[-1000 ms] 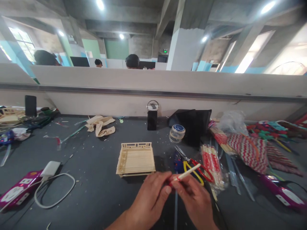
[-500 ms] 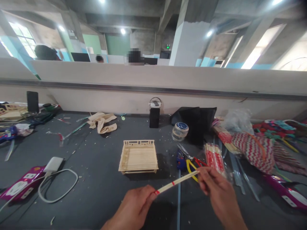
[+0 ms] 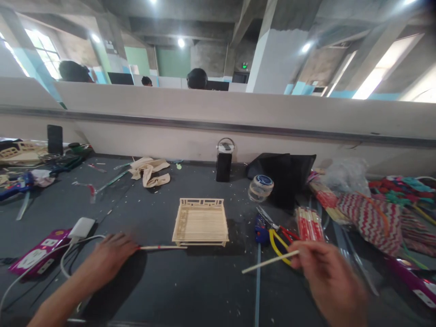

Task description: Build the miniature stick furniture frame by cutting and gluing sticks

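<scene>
My left hand [image 3: 114, 253], somewhat blurred, is low over the table left of the small wooden frame. Its fingers are closed at the near end of a thin wooden stick with red marks [image 3: 162, 248], which lies almost level along the tabletop. On the right, my right hand [image 3: 329, 268] pinches a plain wooden stick [image 3: 267, 262], whose free end points left and slightly down. Between and beyond the hands stands a small tray-like frame of wooden sticks [image 3: 202, 225] with a latticed back rail. Yellow-handled pliers [image 3: 277, 245] lie just behind my right hand.
Scissors [image 3: 267, 217], a blue glue gun [image 3: 261, 230], packed red-and-wood sticks [image 3: 309, 223] and a round jar [image 3: 260, 187] crowd the right. A phone [image 3: 224, 167] stands at the back. At left are a purple power strip [image 3: 42, 250] and white charger [image 3: 81, 228] with its cable.
My hands have moved apart. The left has swung left with the red-marked stick, down to the table. The right now holds a separate plain stick, near where it was.
</scene>
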`<state>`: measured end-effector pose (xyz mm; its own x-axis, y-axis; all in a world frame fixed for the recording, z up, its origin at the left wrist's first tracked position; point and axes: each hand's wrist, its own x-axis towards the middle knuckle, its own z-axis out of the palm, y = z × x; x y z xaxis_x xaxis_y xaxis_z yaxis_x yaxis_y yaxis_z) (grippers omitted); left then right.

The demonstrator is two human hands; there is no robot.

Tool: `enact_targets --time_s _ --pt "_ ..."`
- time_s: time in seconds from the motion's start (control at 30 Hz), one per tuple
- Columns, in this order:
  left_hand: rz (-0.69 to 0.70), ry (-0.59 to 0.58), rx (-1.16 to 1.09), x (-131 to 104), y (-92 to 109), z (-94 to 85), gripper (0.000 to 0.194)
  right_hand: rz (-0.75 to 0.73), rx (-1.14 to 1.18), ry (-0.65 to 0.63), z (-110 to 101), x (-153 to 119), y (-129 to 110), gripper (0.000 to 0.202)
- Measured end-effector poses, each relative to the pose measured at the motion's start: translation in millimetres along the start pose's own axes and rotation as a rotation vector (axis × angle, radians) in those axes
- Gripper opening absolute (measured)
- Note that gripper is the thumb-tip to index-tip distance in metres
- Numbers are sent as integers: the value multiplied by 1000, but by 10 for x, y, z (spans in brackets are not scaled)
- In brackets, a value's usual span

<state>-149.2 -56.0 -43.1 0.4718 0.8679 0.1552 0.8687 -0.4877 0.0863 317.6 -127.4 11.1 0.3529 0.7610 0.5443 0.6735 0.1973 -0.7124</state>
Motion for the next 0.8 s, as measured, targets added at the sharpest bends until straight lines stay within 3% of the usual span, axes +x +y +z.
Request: enact_targets --time_s 0.13,0.23,0.3,0.4,0.53,0.67,0.8 --pt "-25 -59 50 197 -230 -83 35 -292 -34 -206 431 -188 -197 9" --pt "-14 -40 57 386 -167 -90 33 -350 -18 -460 693 -333 -170 13" --pt "-8 42 24 526 -72 -122 31 -376 -35 -557 786 -361 -102 17" --pt "15 210 -150 769 112 -241 30 -464 -70 -505 815 -182 -66 19" --pt "18 348 -414 1132 374 -412 25 -628 -231 -327 889 372 -229 21" --pt "19 293 -612 1417 490 -424 25 -645 -397 -324 1161 798 -377 22" --pt "-9 201 -722 1535 450 -314 29 -653 -408 -366 1374 936 -368 18"
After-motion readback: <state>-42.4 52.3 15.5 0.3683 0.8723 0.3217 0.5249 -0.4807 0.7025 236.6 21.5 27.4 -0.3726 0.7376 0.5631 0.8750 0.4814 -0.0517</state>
